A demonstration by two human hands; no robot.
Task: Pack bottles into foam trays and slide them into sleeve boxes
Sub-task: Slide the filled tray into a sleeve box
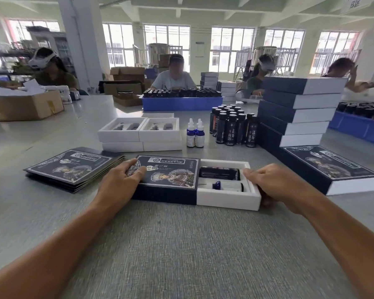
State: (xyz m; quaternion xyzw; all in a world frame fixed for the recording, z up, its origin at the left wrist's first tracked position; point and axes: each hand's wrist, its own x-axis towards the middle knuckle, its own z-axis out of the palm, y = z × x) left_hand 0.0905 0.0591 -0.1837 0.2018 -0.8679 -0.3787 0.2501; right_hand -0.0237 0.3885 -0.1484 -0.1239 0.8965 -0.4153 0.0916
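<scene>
The white foam tray (228,196) lay on the grey table (181,244), just in front of the person, with its left part inside the dark blue sleeve box (167,180) and its right part sticking out. In the visible part of the tray lay a dark bottle (219,173) at the back and a small dropper bottle (227,186) at the front, both on their sides.

The left hand (122,180) rested on the left end of the sleeve box with the fingers spread flat on its printed top. The right hand (268,183) gripped the right end of the tray, fingers bent over its top edge and the thumb low against its end wall.

To the left of the box lay a fanned pile of flat sleeves (73,168). Behind it stood empty white trays (138,132), stacked two high, then blue dropper bottles (195,134) and a group of dark bottles (232,126) standing upright. To the right rose a stack of finished boxes (298,111), and one more packed box (333,169) lay beside it on the table.
</scene>
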